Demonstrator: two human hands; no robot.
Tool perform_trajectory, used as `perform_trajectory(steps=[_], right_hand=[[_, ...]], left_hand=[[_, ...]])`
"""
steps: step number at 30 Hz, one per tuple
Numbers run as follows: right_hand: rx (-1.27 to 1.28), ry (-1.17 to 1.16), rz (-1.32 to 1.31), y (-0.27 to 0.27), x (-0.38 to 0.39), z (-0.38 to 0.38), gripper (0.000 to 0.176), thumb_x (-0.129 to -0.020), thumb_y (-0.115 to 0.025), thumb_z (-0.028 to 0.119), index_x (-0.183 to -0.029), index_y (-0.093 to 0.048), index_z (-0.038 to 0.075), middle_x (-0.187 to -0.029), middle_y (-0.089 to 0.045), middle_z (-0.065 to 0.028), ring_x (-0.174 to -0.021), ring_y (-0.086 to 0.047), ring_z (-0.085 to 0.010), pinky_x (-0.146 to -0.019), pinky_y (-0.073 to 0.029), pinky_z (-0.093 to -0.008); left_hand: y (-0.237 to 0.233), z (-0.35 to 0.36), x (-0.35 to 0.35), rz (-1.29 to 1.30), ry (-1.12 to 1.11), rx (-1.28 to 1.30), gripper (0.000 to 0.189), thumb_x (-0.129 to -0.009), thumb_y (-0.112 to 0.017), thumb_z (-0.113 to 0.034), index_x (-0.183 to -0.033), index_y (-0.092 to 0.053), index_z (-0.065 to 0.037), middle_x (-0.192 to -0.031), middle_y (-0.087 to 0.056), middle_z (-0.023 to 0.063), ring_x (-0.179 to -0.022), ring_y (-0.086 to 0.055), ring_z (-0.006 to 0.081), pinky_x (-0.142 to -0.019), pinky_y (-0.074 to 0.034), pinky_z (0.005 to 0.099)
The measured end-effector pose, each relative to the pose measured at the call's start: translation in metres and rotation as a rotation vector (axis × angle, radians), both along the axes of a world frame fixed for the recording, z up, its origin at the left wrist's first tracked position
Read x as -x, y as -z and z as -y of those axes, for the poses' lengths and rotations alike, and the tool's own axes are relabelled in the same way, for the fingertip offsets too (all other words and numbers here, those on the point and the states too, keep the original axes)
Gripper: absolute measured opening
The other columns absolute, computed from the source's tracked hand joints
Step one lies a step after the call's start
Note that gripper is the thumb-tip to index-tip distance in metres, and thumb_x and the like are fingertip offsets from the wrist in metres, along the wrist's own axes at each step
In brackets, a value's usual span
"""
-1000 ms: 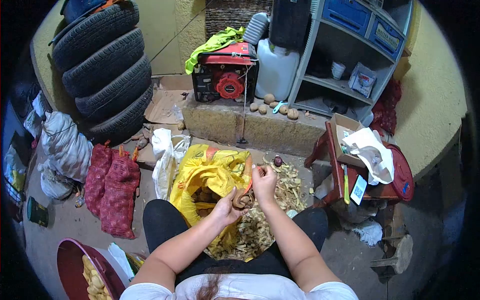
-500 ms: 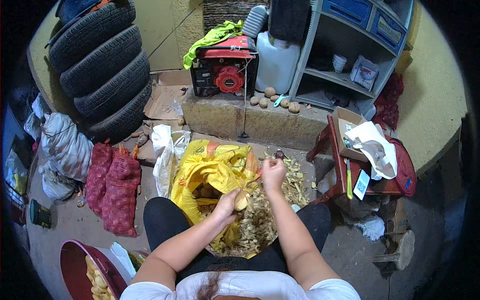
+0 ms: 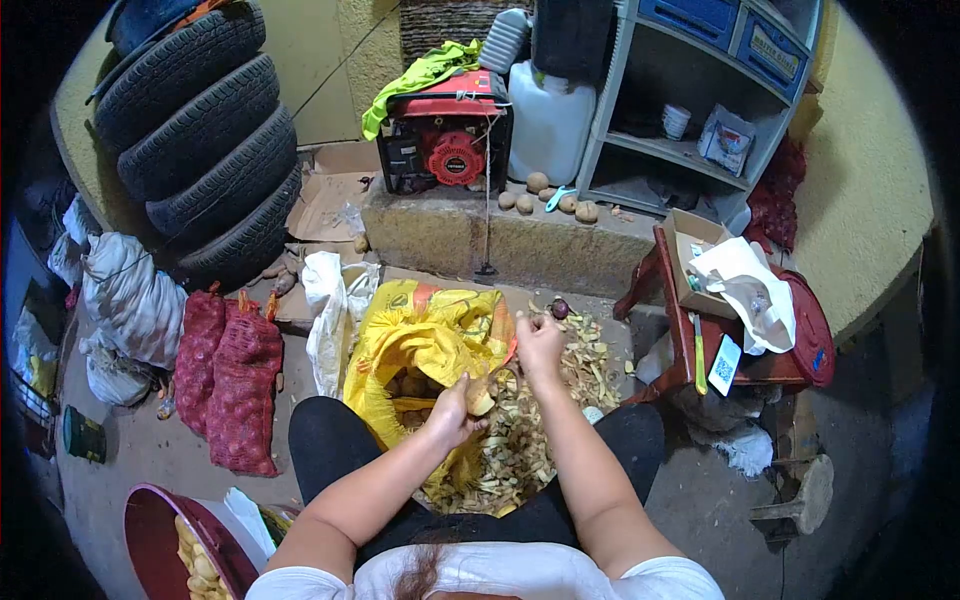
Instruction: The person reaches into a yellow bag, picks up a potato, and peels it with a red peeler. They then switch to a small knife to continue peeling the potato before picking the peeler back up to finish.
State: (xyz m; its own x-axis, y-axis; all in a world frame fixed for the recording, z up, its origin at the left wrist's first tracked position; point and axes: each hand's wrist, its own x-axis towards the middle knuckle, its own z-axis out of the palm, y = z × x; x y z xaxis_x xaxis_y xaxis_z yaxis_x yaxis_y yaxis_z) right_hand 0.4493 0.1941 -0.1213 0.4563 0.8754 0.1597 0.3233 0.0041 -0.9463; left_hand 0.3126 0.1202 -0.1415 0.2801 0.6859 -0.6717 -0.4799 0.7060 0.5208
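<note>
My left hand point(image 3: 455, 412) is closed around a partly peeled potato point(image 3: 481, 402), whose pale flesh faces right. Just to the right and a little higher, my right hand point(image 3: 540, 345) is closed on an orange-red peeler point(image 3: 512, 350), mostly hidden by the fingers and apart from the potato. A yellow woven sack point(image 3: 420, 345) stands open beyond my left hand, with unpeeled potatoes point(image 3: 410, 383) inside. Below both hands, a heap of peels point(image 3: 510, 465) lies between my knees and spreads across the floor to the right.
A maroon tub point(image 3: 150, 530) of peeled potatoes stands at lower left, near red mesh sacks point(image 3: 240, 390). On the right, a stool point(image 3: 690, 345) bears a cardboard box point(image 3: 685, 245), a yellow-handled knife point(image 3: 699, 360) and a phone point(image 3: 724, 365). A ledge point(image 3: 430, 235) with a generator point(image 3: 445, 140) runs behind.
My right hand has shifted slightly left and down with the peeler. The potato in my left hand has turned a little, and the whole view has tilted slightly.
</note>
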Motion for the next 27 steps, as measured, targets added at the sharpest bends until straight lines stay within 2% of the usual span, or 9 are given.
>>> perform_trajectory(steps=[6, 14, 16, 18, 20, 21, 23, 26, 27], right_hand=[[-0.191, -0.063, 0.231, -0.008, 0.021, 0.020, 0.026, -0.073, -0.062, 0.021, -0.069, -0.056, -0.004, -0.052, -0.053, -0.0137, -0.046, -0.050, -0.0189, -0.046, -0.040, -0.0317], [0.018, 0.059, 0.092, 0.024, -0.019, -0.004, 0.032, -0.070, -0.062, 0.027, -0.067, -0.056, -0.004, -0.058, -0.058, -0.0148, -0.051, -0.056, -0.0238, -0.052, -0.043, -0.0349], [0.246, 0.047, -0.042, 0.039, -0.032, -0.015, 0.030, -0.068, -0.060, 0.026, -0.067, -0.056, -0.004, -0.061, -0.059, -0.0154, -0.058, -0.059, -0.0247, -0.056, -0.045, -0.0336], [0.281, 0.010, -0.135, 0.039, -0.035, -0.018, 0.033, -0.068, -0.061, 0.028, -0.065, -0.055, -0.004, -0.061, -0.059, -0.0141, -0.057, -0.058, -0.0227, -0.056, -0.044, -0.0337], [0.081, 0.100, 0.300, 0.020, -0.031, -0.009, 0.035, -0.070, -0.061, 0.029, -0.062, -0.053, -0.003, -0.059, -0.058, -0.0115, -0.055, -0.055, -0.0197, -0.055, -0.043, -0.0334], [0.082, 0.099, 0.302, 0.022, -0.033, -0.012, 0.035, -0.070, -0.061, 0.029, -0.062, -0.053, -0.003, -0.059, -0.058, -0.0115, -0.055, -0.055, -0.0197, -0.055, -0.043, -0.0334], [0.174, 0.022, -0.162, 0.027, -0.039, -0.019, 0.035, -0.072, -0.061, 0.030, -0.062, -0.052, -0.002, -0.057, -0.057, -0.0101, -0.054, -0.053, -0.0187, -0.054, -0.042, -0.0330], [0.126, 0.048, -0.103, 0.015, -0.027, -0.012, 0.035, -0.074, -0.060, 0.030, -0.064, -0.053, -0.003, -0.056, -0.056, -0.0109, -0.053, -0.053, -0.0192, -0.053, -0.042, -0.0326], [0.034, 0.003, -0.108, 0.013, -0.018, -0.011, 0.026, -0.074, -0.061, 0.023, -0.063, -0.054, 0.000, -0.055, -0.052, -0.0036, -0.050, -0.045, -0.0120, -0.049, -0.039, -0.0286]], left_hand=[[0.033, 0.001, -0.008, -0.205, -0.111, -0.384, 0.031, -0.091, -0.033, -0.031, -0.092, -0.050, -0.005, -0.074, -0.056, 0.0050, -0.056, -0.053, 0.0145, -0.041, -0.042, 0.0288], [0.025, 0.008, -0.003, -0.247, -0.076, -0.517, 0.023, -0.089, -0.041, -0.023, -0.091, -0.050, -0.002, -0.080, -0.056, 0.0054, -0.066, -0.054, 0.0129, -0.059, -0.045, 0.0260], [0.015, 0.010, 0.002, -0.255, -0.072, -0.508, 0.023, -0.089, -0.042, -0.023, -0.092, -0.051, -0.001, -0.081, -0.057, 0.0058, -0.069, -0.055, 0.0132, -0.061, -0.045, 0.0262], [-0.005, 0.006, 0.005, -0.128, -0.025, -0.473, 0.025, -0.090, -0.041, -0.024, -0.095, -0.050, -0.002, -0.082, -0.057, 0.0057, -0.070, -0.055, 0.0139, -0.061, -0.046, 0.0270], [-0.009, 0.004, 0.009, -0.072, -0.006, -0.392, 0.027, -0.090, -0.039, -0.029, -0.098, -0.050, -0.005, -0.084, -0.057, 0.0055, -0.070, -0.055, 0.0156, -0.059, -0.046, 0.0291], [-0.007, 0.002, 0.012, 0.018, -0.003, -0.286, 0.029, -0.090, -0.040, -0.032, -0.100, -0.050, -0.007, -0.085, -0.057, 0.0052, -0.072, -0.055, 0.0152, -0.059, -0.047, 0.0307], [-0.001, -0.002, 0.013, 0.171, -0.004, -0.118, 0.031, -0.089, -0.038, -0.039, -0.101, -0.051, -0.013, -0.081, -0.058, 0.0035, -0.069, -0.054, 0.0157, -0.055, -0.047, 0.0329], [0.012, -0.007, 0.016, 0.379, 0.096, -0.128, 0.032, -0.088, -0.040, -0.041, -0.100, -0.052, -0.014, -0.083, -0.058, 0.0020, -0.071, -0.054, 0.0160, -0.054, -0.046, 0.0316], [0.011, -0.007, 0.016, 0.379, 0.096, -0.128, 0.032, -0.088, -0.040, -0.041, -0.100, -0.052, -0.014, -0.083, -0.058, 0.0020, -0.071, -0.054, 0.0160, -0.054, -0.046, 0.0316]])
